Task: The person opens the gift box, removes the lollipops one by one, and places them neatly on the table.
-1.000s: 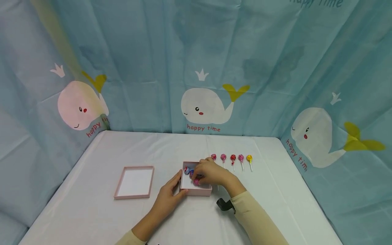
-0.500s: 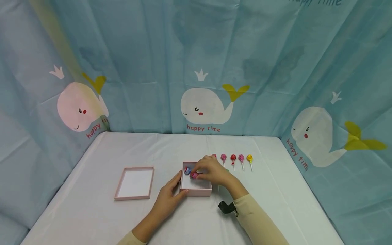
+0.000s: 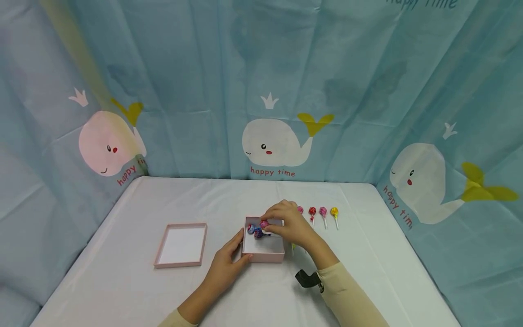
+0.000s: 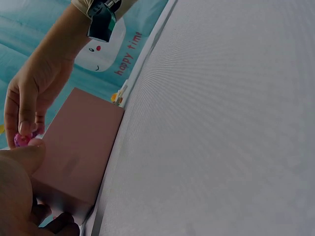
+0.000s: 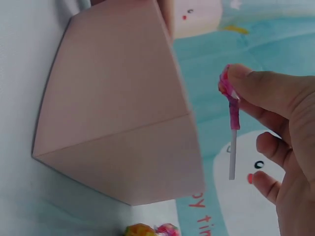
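Observation:
A pink-wrapped lollipop [image 5: 226, 88] with a white stick is pinched by its head between the thumb and fingers of my right hand [image 3: 291, 225]. It is held above the open pink box [image 3: 263, 257], apart from the box in the right wrist view. Inside the box lie a light blue lollipop [image 3: 251, 229] and a darker blue-purple one [image 3: 258, 233]; the right hand hides part of the interior. My left hand [image 3: 224, 269] grips the box at its near left corner, thumb on the front wall and fingers along the left side.
The shallow pink lid [image 3: 181, 245] lies inside-up to the left. Behind the box at right is a row of lollipops, including red [image 3: 312, 211], pink [image 3: 323, 211] and yellow [image 3: 334, 212]. A yellow-green lollipop [image 3: 293, 246] lies right of the box, partly under the right arm.
My right hand has raised the pink lollipop from low in the box and moved it away from me, exposing the blue lollipops. The left hand still holds the box.

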Demonstrator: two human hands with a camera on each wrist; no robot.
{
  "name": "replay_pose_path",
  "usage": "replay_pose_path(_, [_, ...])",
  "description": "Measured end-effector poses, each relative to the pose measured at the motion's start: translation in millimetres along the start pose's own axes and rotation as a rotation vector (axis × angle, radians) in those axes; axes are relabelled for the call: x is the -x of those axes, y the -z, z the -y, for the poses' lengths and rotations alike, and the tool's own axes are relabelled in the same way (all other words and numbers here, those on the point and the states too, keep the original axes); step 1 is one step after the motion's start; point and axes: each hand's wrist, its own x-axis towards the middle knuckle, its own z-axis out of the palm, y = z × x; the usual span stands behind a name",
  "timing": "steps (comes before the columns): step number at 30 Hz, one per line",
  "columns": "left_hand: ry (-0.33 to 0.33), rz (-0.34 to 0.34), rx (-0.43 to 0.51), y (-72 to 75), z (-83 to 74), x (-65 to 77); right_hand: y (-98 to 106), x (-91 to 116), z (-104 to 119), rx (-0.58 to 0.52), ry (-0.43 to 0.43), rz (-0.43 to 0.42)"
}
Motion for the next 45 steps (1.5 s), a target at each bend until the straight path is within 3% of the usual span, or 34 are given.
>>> replay_pose_path(12, [0.03,0.004,0.008,-1.9,-1.2,0.4,25.6,27.4,-4.9,-0.039,-0.083,-0.166])
replay_pose_path(22, [0.018,0.015,0.034,-0.7,-1.7,0.3,44.4,52.2,-12.1,-0.08,-0.234,-0.275])
replay_pose_path(38, [0.03,0.026,0.021,-0.2,-4.2,1.6,51.3,91.3,-42.6,-0.083,-0.399,-0.36])
replay_pose_path(45, [0.047,0.023,0.012,-0.8,-2.7,1.4,51.2,100.7,-58.3,-0.052,-0.419,-0.381])
